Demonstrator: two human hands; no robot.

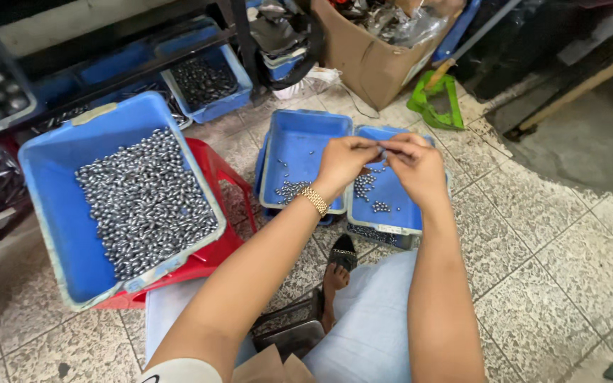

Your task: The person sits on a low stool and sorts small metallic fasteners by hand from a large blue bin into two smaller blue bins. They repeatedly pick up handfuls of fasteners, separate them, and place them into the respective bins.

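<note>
Item: small metal piece (382, 150), pinched between fingertips of left hand (345, 162) and right hand (414, 167), above two blue trays (299, 145) on the floor. Likely hard, smooth, light, easily dropped; best gripped at its ends. Large blue bin (58, 206) of like pieces on red stool (211, 167), left.

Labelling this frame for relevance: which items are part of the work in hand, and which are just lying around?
In use:
left hand and right hand, pinching a small metal piece
two small blue trays under the hands
big blue bin of metal beads on the red stool

Lying about:
cardboard box
green dustpan
shelf bins
</note>
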